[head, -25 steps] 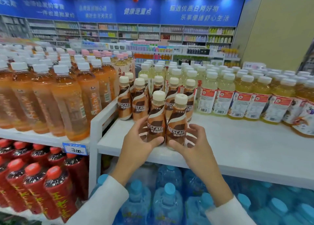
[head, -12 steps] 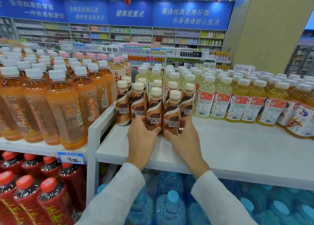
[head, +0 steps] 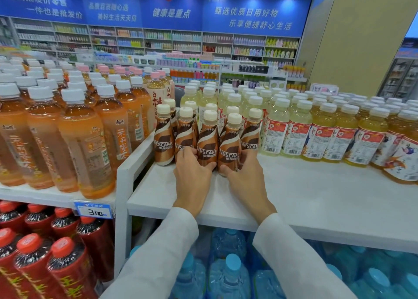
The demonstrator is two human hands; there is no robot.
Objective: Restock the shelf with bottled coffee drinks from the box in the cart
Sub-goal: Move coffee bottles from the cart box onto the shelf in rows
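Now my left grip [head: 192,176] and right grip [head: 246,179] each clasp one of the coffee bottles [head: 207,145] standing on the shelf [head: 316,197] at twelve o'clock, several shelved alongside; box and cart unseen, so the remainder I cannot judge.

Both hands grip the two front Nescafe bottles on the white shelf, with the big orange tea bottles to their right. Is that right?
Not quite. The head view shows the orange tea bottles to their left; pale yellow drinks stand on the right. The left hand and right hand do grip the two front Nescafe bottles on the white shelf.
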